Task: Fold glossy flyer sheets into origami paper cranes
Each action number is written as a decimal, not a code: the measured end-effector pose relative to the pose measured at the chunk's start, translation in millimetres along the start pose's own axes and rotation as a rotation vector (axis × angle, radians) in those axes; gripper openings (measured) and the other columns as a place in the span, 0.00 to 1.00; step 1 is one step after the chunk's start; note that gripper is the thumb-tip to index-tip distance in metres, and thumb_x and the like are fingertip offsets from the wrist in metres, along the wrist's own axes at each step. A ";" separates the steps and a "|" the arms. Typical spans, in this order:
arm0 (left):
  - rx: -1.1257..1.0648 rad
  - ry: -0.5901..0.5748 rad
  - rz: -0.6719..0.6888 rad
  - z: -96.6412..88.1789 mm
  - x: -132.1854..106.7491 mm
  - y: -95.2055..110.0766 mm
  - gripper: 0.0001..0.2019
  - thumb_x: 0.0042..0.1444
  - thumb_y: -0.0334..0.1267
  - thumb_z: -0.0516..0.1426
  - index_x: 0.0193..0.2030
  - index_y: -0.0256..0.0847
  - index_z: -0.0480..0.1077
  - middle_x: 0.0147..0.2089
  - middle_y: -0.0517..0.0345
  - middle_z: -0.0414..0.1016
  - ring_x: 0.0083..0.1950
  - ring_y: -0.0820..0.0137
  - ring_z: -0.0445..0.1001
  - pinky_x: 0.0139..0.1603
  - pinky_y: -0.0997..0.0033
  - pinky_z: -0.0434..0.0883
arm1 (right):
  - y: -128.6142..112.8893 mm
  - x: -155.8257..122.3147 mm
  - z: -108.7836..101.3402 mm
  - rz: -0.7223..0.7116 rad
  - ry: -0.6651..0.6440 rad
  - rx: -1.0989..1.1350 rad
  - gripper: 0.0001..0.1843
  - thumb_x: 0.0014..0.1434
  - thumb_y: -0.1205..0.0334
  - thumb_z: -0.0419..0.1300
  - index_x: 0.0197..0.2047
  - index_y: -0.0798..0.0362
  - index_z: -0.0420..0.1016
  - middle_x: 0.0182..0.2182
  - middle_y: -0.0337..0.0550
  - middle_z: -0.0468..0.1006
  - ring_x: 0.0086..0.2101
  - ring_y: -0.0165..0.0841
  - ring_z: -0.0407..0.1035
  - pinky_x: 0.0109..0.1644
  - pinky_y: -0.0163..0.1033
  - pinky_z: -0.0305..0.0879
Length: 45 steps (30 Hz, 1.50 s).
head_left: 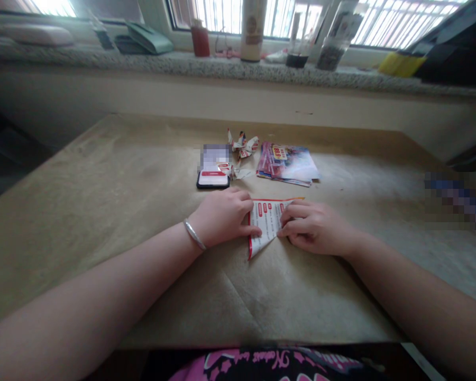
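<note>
A folded printed paper sheet [265, 225], white with red text, lies on the brown paper-covered table [122, 201] in front of me. My left hand [222, 216], with a silver bangle at the wrist, presses its curled fingers and thumb on the sheet's left edge. My right hand [315, 227] pinches the sheet's right folded edge with its fingers pressed together. The sheet forms a triangle shape pointing down between both hands.
A phone [213, 177] lies behind my left hand. Folded paper pieces [243, 145] sit beside it, and a stack of printed flyers [287, 164] lies to their right. Bottles and jars [254, 32] stand on the stone windowsill at the back.
</note>
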<state>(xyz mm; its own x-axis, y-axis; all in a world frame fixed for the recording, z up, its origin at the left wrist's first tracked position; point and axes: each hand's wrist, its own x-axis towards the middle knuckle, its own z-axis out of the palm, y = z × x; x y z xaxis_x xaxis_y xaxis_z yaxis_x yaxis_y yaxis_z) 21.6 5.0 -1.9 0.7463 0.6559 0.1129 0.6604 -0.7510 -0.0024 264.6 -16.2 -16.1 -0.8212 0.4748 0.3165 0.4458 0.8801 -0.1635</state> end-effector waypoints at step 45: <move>0.035 -0.004 -0.023 3.3 -5.2 0.0 0.25 0.53 0.61 0.57 0.41 0.39 0.75 0.45 0.53 0.76 0.47 0.61 0.74 0.38 0.67 0.67 | 37.2 -30.9 -15.8 0.359 -0.064 -0.270 0.12 0.55 0.66 0.57 0.36 0.47 0.82 0.36 0.43 0.78 0.35 0.33 0.72 0.36 0.37 0.63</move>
<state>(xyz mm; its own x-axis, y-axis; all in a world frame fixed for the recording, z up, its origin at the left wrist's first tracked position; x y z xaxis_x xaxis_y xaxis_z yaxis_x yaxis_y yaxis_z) 18.1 1.8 -5.8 0.7309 0.6737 0.1092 0.6802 -0.7322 -0.0346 312.2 1.7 -17.2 -0.6138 0.7568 0.2248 0.7766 0.6300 -0.0004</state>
